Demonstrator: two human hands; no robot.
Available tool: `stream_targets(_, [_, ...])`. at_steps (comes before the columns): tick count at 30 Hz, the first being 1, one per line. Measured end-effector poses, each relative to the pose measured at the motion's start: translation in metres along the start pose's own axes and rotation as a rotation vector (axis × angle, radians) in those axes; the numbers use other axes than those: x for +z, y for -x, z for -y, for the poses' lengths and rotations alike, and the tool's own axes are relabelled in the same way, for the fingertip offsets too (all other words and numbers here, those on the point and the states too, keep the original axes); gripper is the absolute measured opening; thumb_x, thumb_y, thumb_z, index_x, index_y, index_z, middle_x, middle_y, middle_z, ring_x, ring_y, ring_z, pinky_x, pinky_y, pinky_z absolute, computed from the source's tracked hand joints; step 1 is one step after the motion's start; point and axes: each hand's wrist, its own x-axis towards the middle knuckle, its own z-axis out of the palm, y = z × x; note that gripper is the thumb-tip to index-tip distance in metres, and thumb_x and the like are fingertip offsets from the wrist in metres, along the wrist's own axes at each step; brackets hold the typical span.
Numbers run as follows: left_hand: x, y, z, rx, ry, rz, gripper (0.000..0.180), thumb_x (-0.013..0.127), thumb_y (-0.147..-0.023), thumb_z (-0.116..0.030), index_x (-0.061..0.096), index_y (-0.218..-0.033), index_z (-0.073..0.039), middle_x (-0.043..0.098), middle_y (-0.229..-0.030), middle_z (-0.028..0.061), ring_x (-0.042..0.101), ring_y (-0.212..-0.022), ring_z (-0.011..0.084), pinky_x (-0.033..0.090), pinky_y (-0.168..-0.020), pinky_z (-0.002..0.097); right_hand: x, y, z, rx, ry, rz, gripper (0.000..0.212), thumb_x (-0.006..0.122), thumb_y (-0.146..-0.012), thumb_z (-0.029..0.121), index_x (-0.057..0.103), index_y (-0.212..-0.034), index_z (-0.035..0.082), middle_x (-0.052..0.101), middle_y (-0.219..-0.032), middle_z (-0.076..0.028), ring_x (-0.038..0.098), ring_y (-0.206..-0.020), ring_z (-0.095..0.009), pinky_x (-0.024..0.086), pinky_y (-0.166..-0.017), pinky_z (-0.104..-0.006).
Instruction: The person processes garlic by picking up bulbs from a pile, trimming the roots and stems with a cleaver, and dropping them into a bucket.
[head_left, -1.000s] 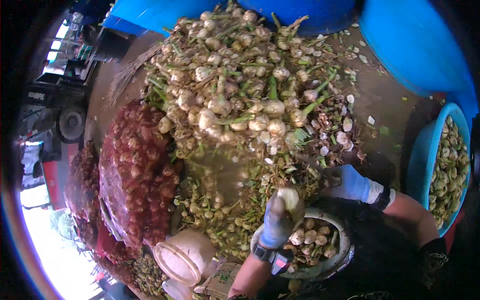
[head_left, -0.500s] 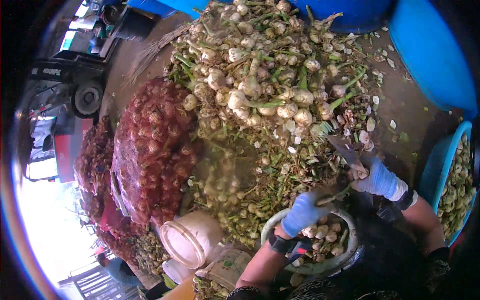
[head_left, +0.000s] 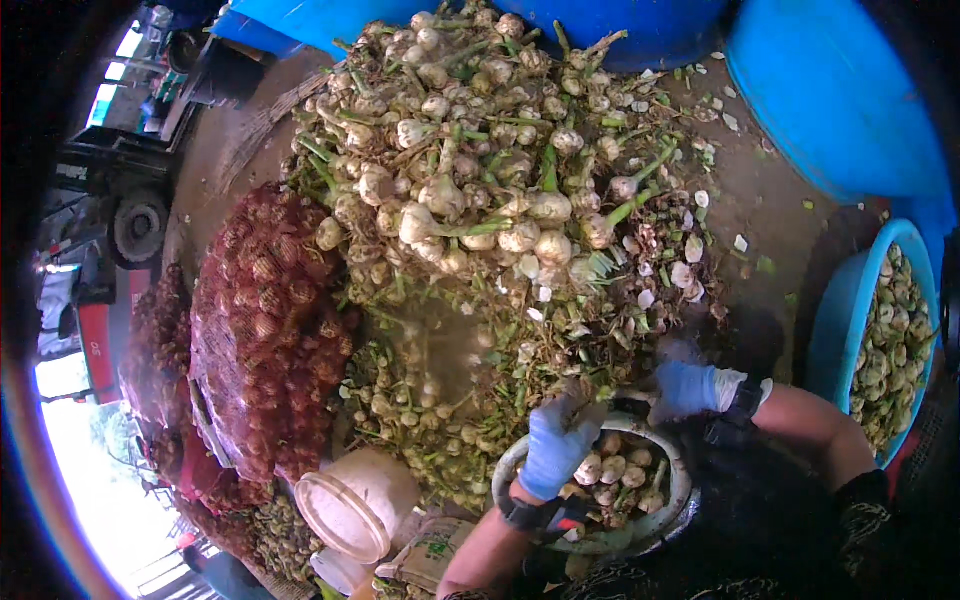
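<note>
My left hand (head_left: 558, 448), in a blue glove, is closed above the rim of a pale round bucket (head_left: 683, 478). It grips a brownish garlic bulb (head_left: 580, 396), smeared by motion. Just right of it, my right hand (head_left: 686, 388), also gloved in blue, is closed round a knife (head_left: 634, 394), whose greyish blade is blurred and points toward the left hand. Trimmed garlic bulbs (head_left: 608, 470) lie inside the bucket. Ahead of both hands spreads a layer of cut stems and peelings (head_left: 560, 345).
A large heap of garlic with stalks (head_left: 440, 190) rises ahead. Red mesh sacks (head_left: 265, 330) stand to the left, beside a white bucket (head_left: 350, 505). A blue tub of garlic (head_left: 835, 330) sits at the right, and blue barrels (head_left: 830, 100) stand at the back. Far left is a vehicle (head_left: 135, 225).
My right hand has moved down and left, bringing the knife from pointing at the heap to beside my left hand. The left hand has turned upward. The view has shifted slightly right.
</note>
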Motion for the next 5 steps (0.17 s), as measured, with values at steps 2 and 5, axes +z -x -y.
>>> stream_targets(2, [-0.023,0.017,0.003,0.035,-0.031,0.234,0.026,0.067,-0.075,-0.018,0.066,-0.094,-0.001,0.065,-0.074,0.0134,0.064,-0.067,0.0301,0.051,-0.064,0.0372,0.011,-0.005,-0.018,0.096,-0.129,0.153,0.033,0.073,-0.066,0.031,0.063,-0.074,0.000,0.061,-0.062,-0.013,0.061,-0.058,-0.022,0.047,-0.055,-0.0332])
stream_targets(5, [-0.033,0.026,0.006,0.562,-0.600,0.589,0.026,0.072,-0.076,-0.017,0.066,-0.098,-0.003,0.066,-0.082,0.0102,0.063,-0.075,0.0201,0.050,-0.067,0.0310,-0.001,-0.008,-0.032,-0.028,-0.215,-0.192,0.030,0.070,-0.068,0.028,0.064,-0.074,-0.001,0.064,-0.065,-0.014,0.063,-0.058,-0.027,0.049,-0.051,-0.0364])
